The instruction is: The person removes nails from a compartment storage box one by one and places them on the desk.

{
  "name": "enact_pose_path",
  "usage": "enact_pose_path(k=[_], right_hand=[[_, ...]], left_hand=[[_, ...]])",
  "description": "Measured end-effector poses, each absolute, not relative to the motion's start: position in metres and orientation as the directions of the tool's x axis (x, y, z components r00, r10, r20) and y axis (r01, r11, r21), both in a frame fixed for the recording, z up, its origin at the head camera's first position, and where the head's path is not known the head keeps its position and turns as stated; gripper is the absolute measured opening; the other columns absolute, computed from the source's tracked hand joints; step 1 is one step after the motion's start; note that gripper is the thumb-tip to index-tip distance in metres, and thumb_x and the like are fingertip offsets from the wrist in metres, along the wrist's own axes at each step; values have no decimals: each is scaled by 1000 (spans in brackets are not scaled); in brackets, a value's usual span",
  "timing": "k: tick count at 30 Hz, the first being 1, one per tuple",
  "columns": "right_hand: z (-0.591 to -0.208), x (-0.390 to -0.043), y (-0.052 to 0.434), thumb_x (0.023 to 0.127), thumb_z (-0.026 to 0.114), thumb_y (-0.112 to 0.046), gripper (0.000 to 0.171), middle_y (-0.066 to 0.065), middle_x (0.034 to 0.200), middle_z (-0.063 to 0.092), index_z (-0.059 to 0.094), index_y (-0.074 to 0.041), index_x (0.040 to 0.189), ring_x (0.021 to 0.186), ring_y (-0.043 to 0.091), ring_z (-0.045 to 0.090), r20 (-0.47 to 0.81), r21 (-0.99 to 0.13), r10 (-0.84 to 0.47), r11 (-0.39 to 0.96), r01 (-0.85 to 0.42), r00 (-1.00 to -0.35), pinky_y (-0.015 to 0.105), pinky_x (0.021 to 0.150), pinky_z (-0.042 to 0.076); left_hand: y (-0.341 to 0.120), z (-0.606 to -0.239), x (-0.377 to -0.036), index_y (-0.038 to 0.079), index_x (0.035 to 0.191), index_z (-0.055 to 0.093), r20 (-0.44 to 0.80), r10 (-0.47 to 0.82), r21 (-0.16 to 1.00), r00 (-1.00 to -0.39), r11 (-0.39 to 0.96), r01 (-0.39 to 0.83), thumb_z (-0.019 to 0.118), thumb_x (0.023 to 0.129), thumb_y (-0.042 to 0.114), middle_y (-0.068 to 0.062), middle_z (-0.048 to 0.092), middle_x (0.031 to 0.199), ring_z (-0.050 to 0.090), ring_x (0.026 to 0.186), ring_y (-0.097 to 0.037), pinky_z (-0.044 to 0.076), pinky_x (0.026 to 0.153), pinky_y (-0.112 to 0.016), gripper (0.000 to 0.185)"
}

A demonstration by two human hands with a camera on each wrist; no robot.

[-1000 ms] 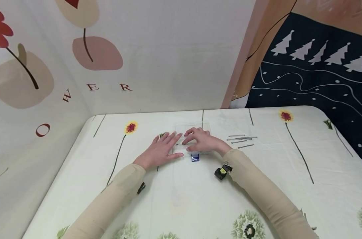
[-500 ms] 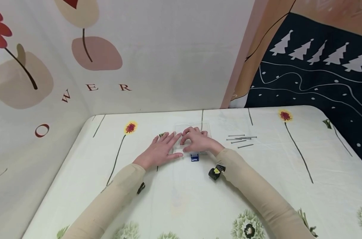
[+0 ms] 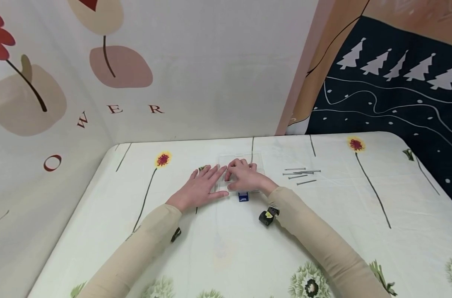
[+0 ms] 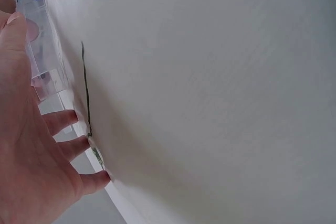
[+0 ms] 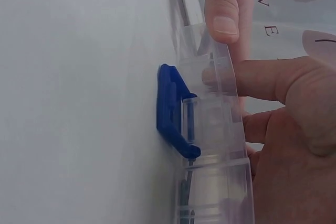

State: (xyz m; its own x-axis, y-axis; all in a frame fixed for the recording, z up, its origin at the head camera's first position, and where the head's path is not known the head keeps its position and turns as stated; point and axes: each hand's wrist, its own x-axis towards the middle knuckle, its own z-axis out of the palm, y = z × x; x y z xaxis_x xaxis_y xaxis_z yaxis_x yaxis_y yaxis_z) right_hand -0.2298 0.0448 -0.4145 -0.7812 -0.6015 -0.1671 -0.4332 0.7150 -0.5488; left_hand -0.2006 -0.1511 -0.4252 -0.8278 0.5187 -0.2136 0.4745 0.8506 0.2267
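A clear plastic box (image 3: 258, 159) with a blue latch (image 3: 243, 197) on its near side lies on the cloth between the hands. My left hand (image 3: 198, 191) has its fingers extended at the box's left side; in the left wrist view its thumb (image 4: 13, 35) is against the box wall. My right hand (image 3: 245, 176) reaches into the box with bent fingers, index and thumb close together. Its fingertips are behind the translucent wall (image 5: 207, 129) in the right wrist view, so I cannot tell whether they pinch anything. A thin dark rod (image 5: 190, 182) shows inside the box.
Several loose nails (image 3: 301, 173) lie on the flower-print cloth (image 3: 218, 244) to the right of the box. A printed curtain (image 3: 211, 82) hangs behind the table's far edge.
My right hand has shifted slightly left inside the box, and its index finger and thumb have drawn closer together. My left hand and the loose nails stay put.
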Motion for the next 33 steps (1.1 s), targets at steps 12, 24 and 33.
enact_pose_path(k=[12,24,33], right_hand=[[-415,-228,44,89,68,-19,7,10,129,44,62,-16,93,123,31,33,-142,-563,-596,705,-431,-791,57,98,20],[-414,-227,45,87,70,-17,7,9,129,47,63,-15,85,123,30,36,-127,-630,-562,682,-371,-818,54,101,18],[-418,-228,49,84,73,-15,5,8,123,55,68,-15,83,122,31,42,-44,-712,-556,600,-364,-830,56,102,18]], left_hand=[[-152,-426,-201,19,157,12,-212,520,227,-828,850,476,43,93,65,-10,16,160,12,144,-36,11,110,-63,85],[-153,-425,-201,18,157,14,-210,521,233,-827,848,475,44,93,64,-11,17,159,12,144,-35,11,110,-63,84],[-153,-424,-199,18,157,14,-208,521,236,-828,848,474,44,93,64,-11,16,159,12,144,-36,11,109,-63,83]])
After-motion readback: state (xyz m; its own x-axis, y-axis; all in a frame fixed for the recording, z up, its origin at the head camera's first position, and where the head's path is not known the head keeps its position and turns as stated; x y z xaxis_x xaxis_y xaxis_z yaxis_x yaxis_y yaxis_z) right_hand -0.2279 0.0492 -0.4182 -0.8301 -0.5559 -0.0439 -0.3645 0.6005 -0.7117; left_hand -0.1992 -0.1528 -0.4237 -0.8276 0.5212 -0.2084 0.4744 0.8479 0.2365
